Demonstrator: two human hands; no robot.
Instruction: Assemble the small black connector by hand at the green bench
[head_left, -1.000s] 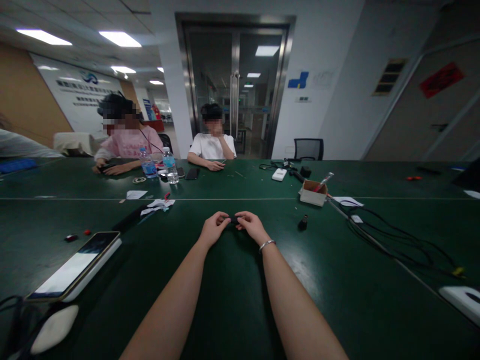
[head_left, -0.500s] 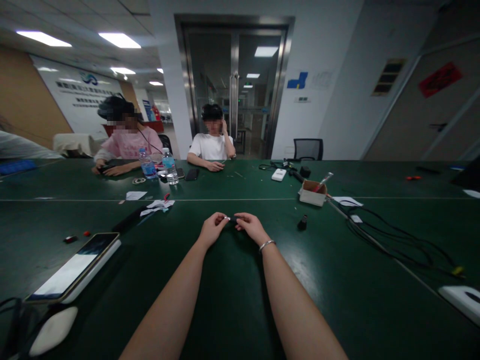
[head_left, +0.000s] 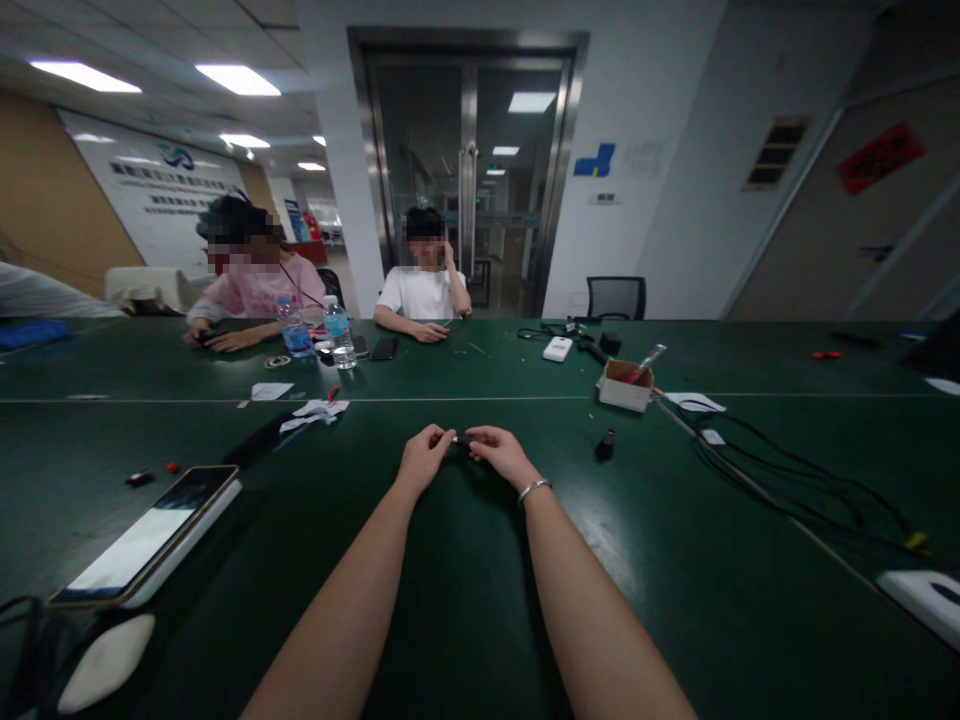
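Observation:
Between my hands, just above the green table (head_left: 465,540), is a small black piece with a silver end (head_left: 463,440), too small to name by kind. My left hand (head_left: 424,460) pinches its silver end. The fingers of my right hand (head_left: 502,455) are closed round the black end, partly hiding it. Right of my hands a small black part with a narrower top (head_left: 605,445) stands on the table.
A small box with a tool in it (head_left: 625,388) stands beyond, beside cables (head_left: 802,470). Left are a phone (head_left: 150,540), a white mouse (head_left: 109,660), crumpled paper (head_left: 311,412) and water bottles (head_left: 340,335). Two people sit across the table.
My fingertips have come slightly closer together, and less of the silver end shows between them. My arms have stayed in place.

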